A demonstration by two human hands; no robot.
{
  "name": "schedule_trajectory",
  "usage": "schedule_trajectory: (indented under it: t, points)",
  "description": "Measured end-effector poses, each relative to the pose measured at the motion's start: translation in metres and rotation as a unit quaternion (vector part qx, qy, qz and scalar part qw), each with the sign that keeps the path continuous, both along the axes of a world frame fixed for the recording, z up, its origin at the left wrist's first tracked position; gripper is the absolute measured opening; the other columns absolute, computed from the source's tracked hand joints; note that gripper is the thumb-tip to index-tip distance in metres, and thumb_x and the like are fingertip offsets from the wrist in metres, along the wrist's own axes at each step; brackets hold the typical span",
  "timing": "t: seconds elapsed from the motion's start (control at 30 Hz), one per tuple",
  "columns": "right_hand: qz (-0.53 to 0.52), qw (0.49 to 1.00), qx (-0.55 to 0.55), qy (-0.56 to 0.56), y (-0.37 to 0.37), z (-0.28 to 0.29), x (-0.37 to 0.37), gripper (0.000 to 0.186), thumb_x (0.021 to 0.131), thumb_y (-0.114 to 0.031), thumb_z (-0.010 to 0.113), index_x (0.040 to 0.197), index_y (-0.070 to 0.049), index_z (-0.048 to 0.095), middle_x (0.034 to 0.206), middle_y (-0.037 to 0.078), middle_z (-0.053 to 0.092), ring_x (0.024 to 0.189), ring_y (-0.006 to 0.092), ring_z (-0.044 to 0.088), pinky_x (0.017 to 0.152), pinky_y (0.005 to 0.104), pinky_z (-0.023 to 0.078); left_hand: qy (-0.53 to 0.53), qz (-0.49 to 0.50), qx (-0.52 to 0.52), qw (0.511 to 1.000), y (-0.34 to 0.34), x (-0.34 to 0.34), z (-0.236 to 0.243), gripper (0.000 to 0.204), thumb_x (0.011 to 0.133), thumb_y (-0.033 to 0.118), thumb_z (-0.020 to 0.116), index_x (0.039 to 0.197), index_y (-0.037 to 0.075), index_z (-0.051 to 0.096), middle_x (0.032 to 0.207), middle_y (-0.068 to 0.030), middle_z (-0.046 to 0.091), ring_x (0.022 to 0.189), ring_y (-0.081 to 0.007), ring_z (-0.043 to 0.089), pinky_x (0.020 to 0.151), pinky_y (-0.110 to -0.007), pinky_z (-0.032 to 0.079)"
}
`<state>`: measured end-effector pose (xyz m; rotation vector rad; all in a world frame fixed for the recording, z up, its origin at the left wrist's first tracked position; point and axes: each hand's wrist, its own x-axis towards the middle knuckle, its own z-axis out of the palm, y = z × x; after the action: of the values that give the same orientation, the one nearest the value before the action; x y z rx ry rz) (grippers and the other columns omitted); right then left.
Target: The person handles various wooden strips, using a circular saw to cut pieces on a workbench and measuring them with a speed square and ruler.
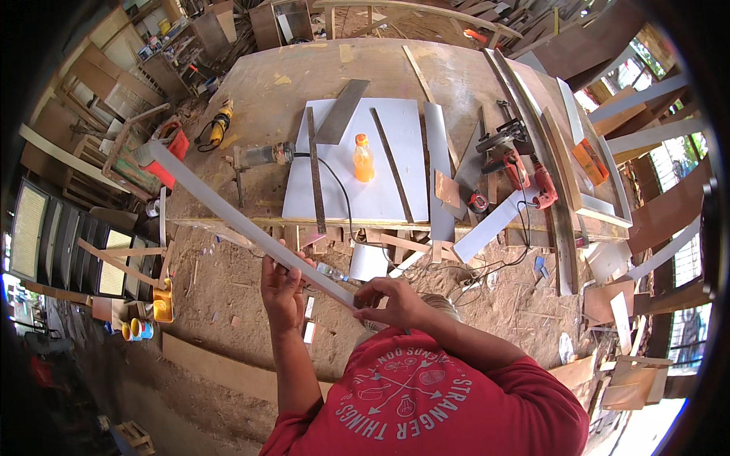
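I hold a long narrow strip with a pale white face (228, 221) slanting from beside my chest up to the left, past the workbench's near-left corner. My left hand (281, 292) is wrapped round its lower half, thumb in front. My right hand (386, 302) grips the near end with bent fingers. Beyond the strip, on the plywood workbench (266, 72), lies a white board (399, 159) bearing an orange bottle (362, 161), two dark strips (390, 163) and a grey offcut (342, 110). A corded power tool (266, 154) lies at this board's left edge.
A yellow power tool (219, 125) is at the bench's left. Red tools (517, 171), cords and long planks (563, 159) crowd its right. A red container (169, 163) stands off the left corner. Wood scraps (411, 249) litter the dirt floor. Leaning panels (661, 205) line the right side.
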<state>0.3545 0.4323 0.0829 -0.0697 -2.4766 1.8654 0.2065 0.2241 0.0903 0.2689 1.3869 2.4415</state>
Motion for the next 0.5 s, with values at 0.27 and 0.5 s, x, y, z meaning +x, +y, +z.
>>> schedule_trajectory:
  t: [0.27, 0.5]
  points:
    - [-0.051, 0.998, 0.035, 0.032, -0.004, 0.001, -0.016, 0.032, 0.085, -0.02, 0.09, 0.107, -0.003, 0.075, 0.095, 0.011, 0.077, 0.084, 0.0187, 0.076, 0.075, 0.0331, 0.06, 0.023, 0.012, 0.032, 0.999, 0.002, -0.022, 0.006, 0.064, 0.099, -0.001, 0.065, 0.158, 0.001, 0.039, 0.129, -0.0166, 0.066, 0.116, -0.0288, 0.068, 0.107, -0.048, 0.057]
    - [-0.083, 0.993, 0.0, 0.081, 0.004, -0.008, -0.027, 0.026, 0.081, -0.016, 0.089, 0.099, -0.005, 0.074, 0.088, 0.011, 0.073, 0.073, 0.0249, 0.071, 0.067, 0.0371, 0.058, 0.033, 0.025, 0.047, 0.998, 0.01, -0.034, 0.022, 0.063, 0.099, 0.003, 0.062, 0.158, 0.002, 0.039, 0.131, -0.0172, 0.066, 0.114, -0.0298, 0.07, 0.108, -0.049, 0.056]
